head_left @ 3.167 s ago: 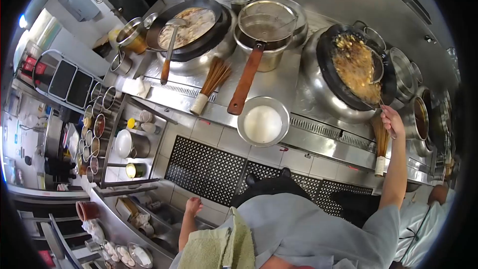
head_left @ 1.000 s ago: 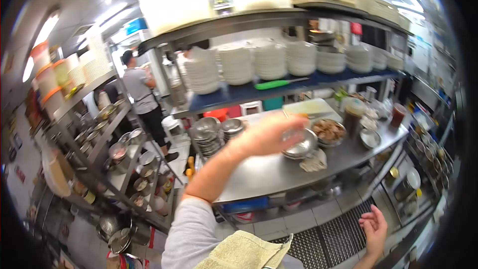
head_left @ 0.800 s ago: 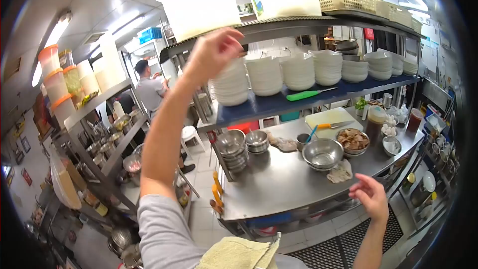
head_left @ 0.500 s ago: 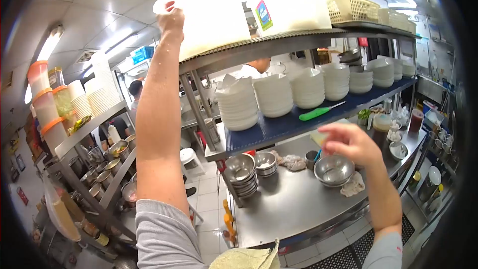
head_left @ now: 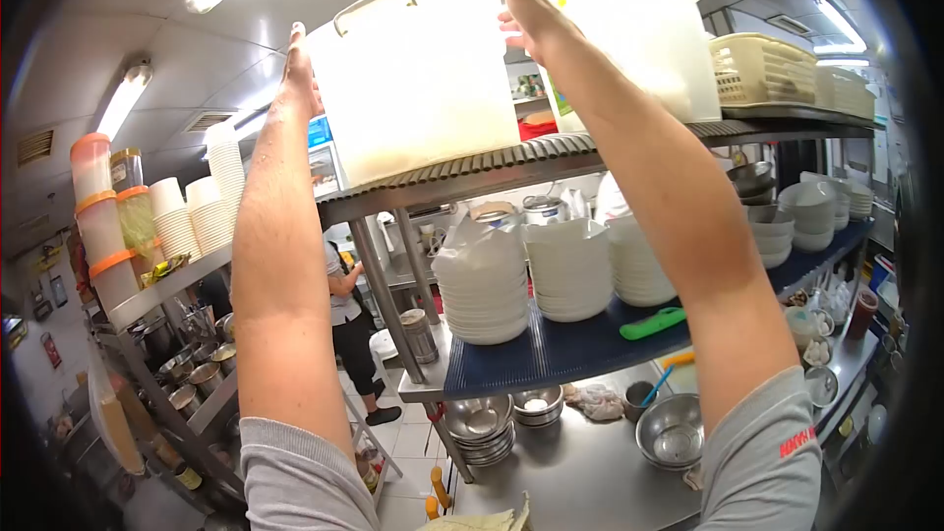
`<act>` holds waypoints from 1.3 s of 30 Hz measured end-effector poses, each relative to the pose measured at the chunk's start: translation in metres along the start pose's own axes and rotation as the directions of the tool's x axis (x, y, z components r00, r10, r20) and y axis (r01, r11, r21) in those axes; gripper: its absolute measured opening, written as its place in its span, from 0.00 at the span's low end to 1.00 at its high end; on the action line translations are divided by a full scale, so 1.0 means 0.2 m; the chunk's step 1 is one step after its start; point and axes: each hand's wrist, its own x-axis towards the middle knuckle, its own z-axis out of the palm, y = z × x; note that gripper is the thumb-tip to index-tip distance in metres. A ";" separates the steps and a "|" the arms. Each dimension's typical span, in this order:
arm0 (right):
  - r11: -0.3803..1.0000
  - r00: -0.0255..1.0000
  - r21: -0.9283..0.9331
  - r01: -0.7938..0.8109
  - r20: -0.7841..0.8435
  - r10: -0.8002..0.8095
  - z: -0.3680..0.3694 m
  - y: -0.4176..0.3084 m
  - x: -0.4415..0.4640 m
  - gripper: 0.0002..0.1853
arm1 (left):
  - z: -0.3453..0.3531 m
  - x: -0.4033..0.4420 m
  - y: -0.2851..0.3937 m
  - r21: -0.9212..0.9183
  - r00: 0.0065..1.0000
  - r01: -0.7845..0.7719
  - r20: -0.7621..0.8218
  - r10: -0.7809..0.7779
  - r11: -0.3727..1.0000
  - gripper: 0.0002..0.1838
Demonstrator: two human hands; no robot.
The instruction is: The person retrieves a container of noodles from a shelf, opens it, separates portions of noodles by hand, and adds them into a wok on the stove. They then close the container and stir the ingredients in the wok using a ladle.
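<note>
Fingers [head_left: 516,39] extended, I have the left hand [head_left: 298,77] at nine o'clock beside the white tub [head_left: 418,88], the right hand [head_left: 534,20] at two; red sleeve lettering [head_left: 797,442] unreadable.

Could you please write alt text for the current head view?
The left hand and right hand are raised at either side of a white tub on a high shelf; contact is unclear. Below, stacked bowls stand on a blue mat.

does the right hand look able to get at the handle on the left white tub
Probably yes: the right hand is raised by the right side of the left white tub, and nothing visible blocks the handle.
</note>
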 end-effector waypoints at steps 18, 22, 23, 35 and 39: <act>0.954 0.974 0.226 0.195 -0.161 -0.161 -0.13 0.24 -0.30 0.38 | -0.15 -0.46 0.33 -0.085 0.978 -0.209 -0.008 0.210 0.974 0.30; 0.953 0.962 0.171 0.251 -0.153 -0.226 -0.24 0.15 -0.87 0.40 | -0.42 -0.83 0.40 -0.072 0.972 -0.236 -0.024 0.235 0.969 0.29; 0.954 0.961 0.157 0.257 -0.149 -0.234 -0.24 0.12 -1.02 0.40 | -0.51 -0.95 0.42 -0.069 0.973 -0.229 -0.039 0.227 0.971 0.29; 0.840 0.868 0.225 0.494 -0.189 -0.460 0.48 -0.56 -2.35 0.44 | -1.62 -2.33 0.79 0.113 0.963 -0.135 -0.220 0.158 0.984 0.28; 0.691 0.750 0.292 0.661 -0.239 -0.616 0.85 -0.75 -2.43 0.46 | -1.84 -2.62 0.79 0.103 0.967 -0.087 -0.231 0.109 0.991 0.28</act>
